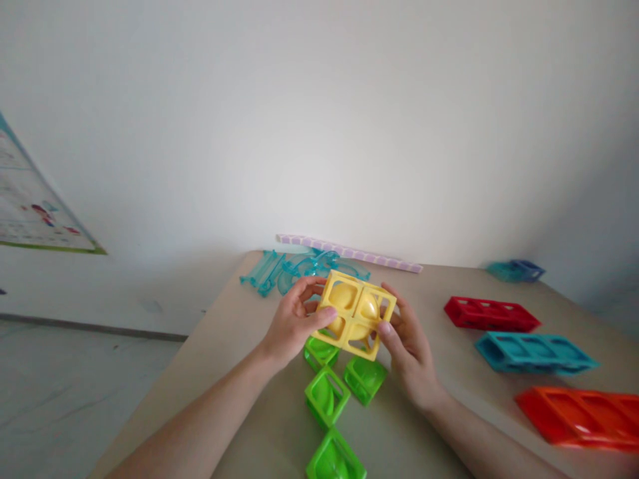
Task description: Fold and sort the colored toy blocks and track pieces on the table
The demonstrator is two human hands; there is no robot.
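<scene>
A yellow block of joined plastic cubes (353,313), with square openings and rounded hollows, is held up over the table between both hands. My left hand (294,322) grips its left side, thumb across the front. On the right side, my right hand (407,346) closes on it with the thumb at the lower corner and fingers behind. Below lie several green cubes of the same make: one (327,397) in the middle, one (366,379) to the right, one (335,459) nearest me. Another green cube (321,351) is partly covered by the yellow block.
Translucent teal track-like pieces (299,268) lie at the table's far left. Behind them a purple patterned strip (349,253) rests along the wall. To the right are a red row (492,314), a blue row (536,352) and an orange row (584,418); a dark blue piece (526,270) sits in the far corner.
</scene>
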